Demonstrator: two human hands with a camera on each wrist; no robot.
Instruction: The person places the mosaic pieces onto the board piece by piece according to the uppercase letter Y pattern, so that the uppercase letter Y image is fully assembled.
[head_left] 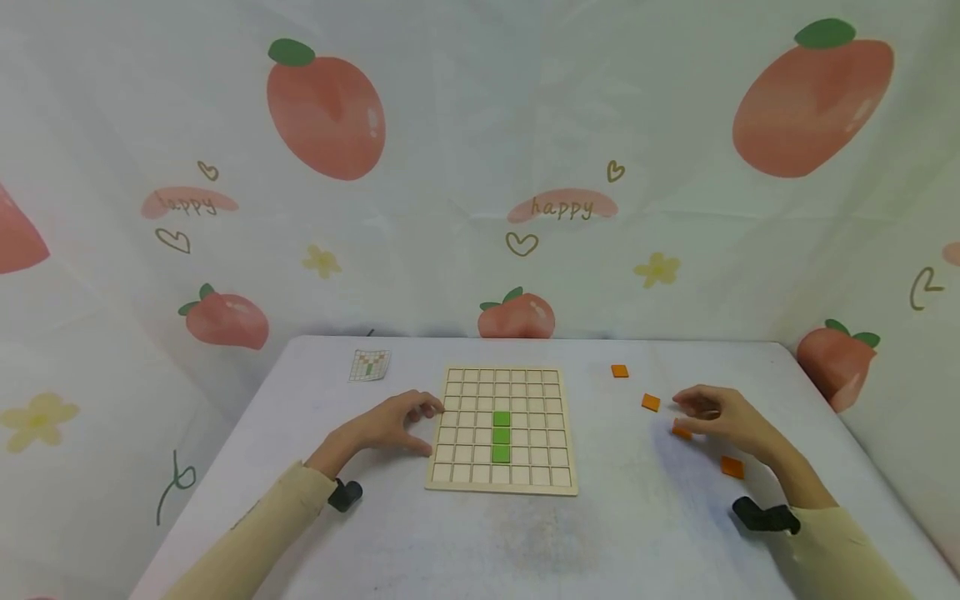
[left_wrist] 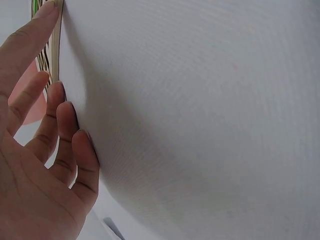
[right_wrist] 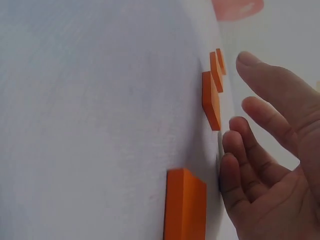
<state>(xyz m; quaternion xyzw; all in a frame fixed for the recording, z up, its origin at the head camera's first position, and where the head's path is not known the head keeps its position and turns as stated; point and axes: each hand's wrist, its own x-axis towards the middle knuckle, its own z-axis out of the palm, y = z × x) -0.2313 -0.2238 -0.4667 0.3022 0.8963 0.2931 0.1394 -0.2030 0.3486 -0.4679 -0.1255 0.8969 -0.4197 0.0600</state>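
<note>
A square wooden grid board [head_left: 475,435] lies flat in the middle of the table, with three green square tiles [head_left: 501,436] in a vertical line in one column. At its left edge is my left hand [head_left: 386,423], thumb and fingers spread, fingertips right at the board's side [left_wrist: 56,55]. Over on the right, my right hand [head_left: 716,414] is low over an orange square tile [head_left: 681,432], partly covering it in the head view. Its thumb and fingers are apart with nothing between them, as the right wrist view shows.
Other orange tiles lie around the right hand: one nearer the front [head_left: 732,467], one farther back [head_left: 651,402] and one near the back edge [head_left: 619,371]. A small paper card [head_left: 369,366] with a printed grid pattern is at the back left. A peach-print curtain [head_left: 450,167] hangs behind.
</note>
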